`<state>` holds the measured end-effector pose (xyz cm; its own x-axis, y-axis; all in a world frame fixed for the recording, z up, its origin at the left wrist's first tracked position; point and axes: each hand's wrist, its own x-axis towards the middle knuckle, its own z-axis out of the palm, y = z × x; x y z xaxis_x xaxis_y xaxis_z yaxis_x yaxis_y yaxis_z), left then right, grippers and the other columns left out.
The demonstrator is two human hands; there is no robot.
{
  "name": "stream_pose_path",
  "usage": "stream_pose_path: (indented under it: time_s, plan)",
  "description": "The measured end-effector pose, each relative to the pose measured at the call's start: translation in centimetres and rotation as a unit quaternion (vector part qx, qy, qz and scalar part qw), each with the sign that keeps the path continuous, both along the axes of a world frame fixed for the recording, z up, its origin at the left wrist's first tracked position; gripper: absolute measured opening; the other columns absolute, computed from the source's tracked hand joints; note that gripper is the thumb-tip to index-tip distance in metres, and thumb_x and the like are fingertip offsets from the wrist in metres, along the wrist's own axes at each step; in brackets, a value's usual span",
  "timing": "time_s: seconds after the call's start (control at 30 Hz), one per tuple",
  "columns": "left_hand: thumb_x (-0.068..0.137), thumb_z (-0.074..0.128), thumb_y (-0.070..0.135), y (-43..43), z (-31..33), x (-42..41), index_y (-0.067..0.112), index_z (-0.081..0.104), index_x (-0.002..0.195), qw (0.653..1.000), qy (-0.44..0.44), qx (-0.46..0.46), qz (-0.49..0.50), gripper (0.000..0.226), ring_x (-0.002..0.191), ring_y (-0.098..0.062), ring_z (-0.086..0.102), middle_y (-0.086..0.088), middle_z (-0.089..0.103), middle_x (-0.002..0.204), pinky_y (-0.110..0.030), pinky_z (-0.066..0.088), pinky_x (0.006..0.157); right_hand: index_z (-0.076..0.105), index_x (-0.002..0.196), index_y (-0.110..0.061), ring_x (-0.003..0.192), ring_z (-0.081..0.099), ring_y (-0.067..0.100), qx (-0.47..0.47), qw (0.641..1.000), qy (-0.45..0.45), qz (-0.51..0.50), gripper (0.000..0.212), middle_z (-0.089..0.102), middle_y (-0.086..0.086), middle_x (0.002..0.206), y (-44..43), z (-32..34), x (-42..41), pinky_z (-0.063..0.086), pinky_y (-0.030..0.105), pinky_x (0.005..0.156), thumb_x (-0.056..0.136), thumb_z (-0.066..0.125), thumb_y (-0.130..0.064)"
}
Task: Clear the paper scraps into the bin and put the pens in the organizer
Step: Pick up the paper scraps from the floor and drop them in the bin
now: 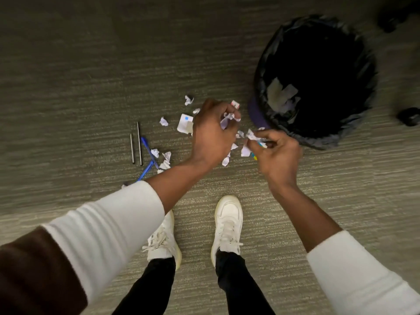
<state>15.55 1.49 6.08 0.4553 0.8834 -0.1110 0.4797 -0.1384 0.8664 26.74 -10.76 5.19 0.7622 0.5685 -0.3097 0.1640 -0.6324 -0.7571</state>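
Observation:
Several white paper scraps (185, 123) lie scattered on the carpet in front of my feet. My left hand (212, 133) is curled around a crumpled scrap (228, 119) above the pile. To its right, my right hand (278, 153) pinches more scraps (254, 136) near the bin's rim. The black-lined bin (318, 80) stands at the upper right with some paper inside. Two dark pens (136, 144) lie side by side left of the pile. Beside them lie two blue pens (148, 151), crossed, partly under my left forearm. No organizer is in view.
My two white shoes (228, 223) stand on the grey-green carpet just below the scraps. Dark chair casters (409, 117) show at the right edge behind the bin.

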Motion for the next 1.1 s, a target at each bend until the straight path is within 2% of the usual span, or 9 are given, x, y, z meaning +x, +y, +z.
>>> stream_pose_path:
  time_s: [0.3, 0.4, 0.53, 0.6, 0.7, 0.77, 0.9, 1.0, 1.1]
  plan:
    - [0.08, 0.077, 0.02, 1.7, 6.4, 12.5, 0.014, 0.076, 0.088, 0.996, -0.008, -0.051, -0.071, 0.011, 0.088, -0.014, 0.073, 0.003, 0.076, 0.093, -0.036, 0.061, 0.074, 0.082, 0.1, -0.023, 0.085, 0.076, 0.013, 0.013, 0.987, -0.04, -0.157, 0.031, 0.08, -0.008, 0.089, 3.1, 6.5, 9.8, 0.062, 0.04, 0.078, 0.076, 0.085, -0.043]
    - [0.088, 0.077, 0.036, 2.1, 5.9, 15.7, 0.014, 0.076, 0.104, 0.991, 0.06, -0.019, -0.114, 0.028, 0.106, -0.016, 0.071, 0.0, 0.077, 0.111, -0.033, 0.057, 0.087, 0.078, 0.116, -0.02, 0.1, 0.073, 0.021, -0.048, 0.98, -0.041, -0.19, 0.037, 0.078, 0.003, 0.107, 3.7, 5.4, 12.6, 0.054, 0.029, 0.076, 0.088, 0.08, -0.042]
    - [0.095, 0.069, 0.05, 1.3, 5.4, 17.3, 0.017, 0.073, 0.124, 0.978, 0.091, -0.021, -0.184, 0.044, 0.119, -0.012, 0.065, 0.002, 0.072, 0.128, -0.021, 0.049, 0.09, 0.072, 0.124, -0.015, 0.091, 0.064, 0.021, -0.071, 0.975, -0.012, -0.209, 0.029, 0.072, 0.004, 0.107, 3.8, 5.0, 14.1, 0.047, 0.019, 0.065, 0.1, 0.063, -0.027]
    - [0.094, 0.068, 0.051, 1.1, 4.9, 16.9, 0.018, 0.073, 0.125, 0.976, 0.085, -0.002, -0.201, 0.046, 0.118, -0.015, 0.065, 0.0, 0.07, 0.128, -0.022, 0.049, 0.09, 0.071, 0.127, -0.017, 0.095, 0.065, 0.021, -0.083, 0.98, -0.04, -0.176, 0.03, 0.074, 0.004, 0.116, 3.6, 5.8, 13.6, 0.041, 0.011, 0.061, 0.099, 0.059, -0.02]
    - [0.09, 0.069, 0.05, 1.0, 3.7, 15.1, 0.014, 0.075, 0.111, 0.974, 0.076, 0.026, -0.211, 0.043, 0.105, -0.017, 0.066, -0.001, 0.072, 0.113, -0.026, 0.049, 0.085, 0.071, 0.125, -0.016, 0.112, 0.069, 0.021, -0.065, 0.984, -0.112, -0.119, 0.036, 0.076, 0.004, 0.118, 2.9, 6.9, 11.9, 0.045, 0.017, 0.08, 0.092, 0.058, -0.012]
    - [0.088, 0.068, 0.05, 1.3, 2.4, 13.2, 0.014, 0.074, 0.099, 0.975, 0.082, 0.048, -0.2, 0.038, 0.098, -0.018, 0.065, -0.001, 0.072, 0.103, -0.03, 0.05, 0.082, 0.074, 0.115, -0.016, 0.101, 0.072, 0.016, -0.013, 0.988, -0.123, -0.091, 0.033, 0.077, 0.001, 0.108, 2.2, 6.6, 10.1, 0.055, 0.026, 0.088, 0.086, 0.058, -0.011]
    - [0.09, 0.067, 0.037, 2.6, -0.7, 7.9, 0.02, 0.071, 0.085, 0.983, 0.128, 0.079, -0.101, 0.018, 0.1, -0.023, 0.063, -0.002, 0.071, 0.098, -0.034, 0.048, 0.087, 0.073, 0.104, -0.014, 0.084, 0.074, 0.016, 0.06, 0.994, -0.087, 0.007, 0.014, 0.075, 0.002, 0.1, 0.8, 4.9, 4.9, 0.064, 0.04, 0.076, 0.093, 0.065, -0.01]
    - [0.091, 0.065, 0.033, 4.0, -3.5, 2.6, 0.016, 0.073, 0.088, 0.98, 0.18, 0.067, -0.061, 0.019, 0.104, -0.028, 0.063, -0.008, 0.071, 0.104, -0.035, 0.05, 0.089, 0.072, 0.104, -0.012, 0.081, 0.07, 0.014, 0.02, 0.988, -0.084, 0.131, 0.01, 0.071, 0.005, 0.104, -0.3, 2.0, 0.7, 0.063, 0.032, 0.074, 0.095, 0.069, -0.01]
    - [0.09, 0.066, 0.033, 5.3, -6.4, -3.0, 0.016, 0.074, 0.092, 0.957, 0.282, 0.045, -0.049, 0.019, 0.111, -0.032, 0.063, -0.012, 0.069, 0.111, -0.033, 0.047, 0.091, 0.07, 0.115, -0.014, 0.091, 0.069, 0.019, -0.071, 0.966, -0.059, 0.241, 0.022, 0.067, 0.008, 0.113, -1.2, -2.5, -2.0, 0.064, 0.04, 0.081, 0.093, 0.072, -0.014]
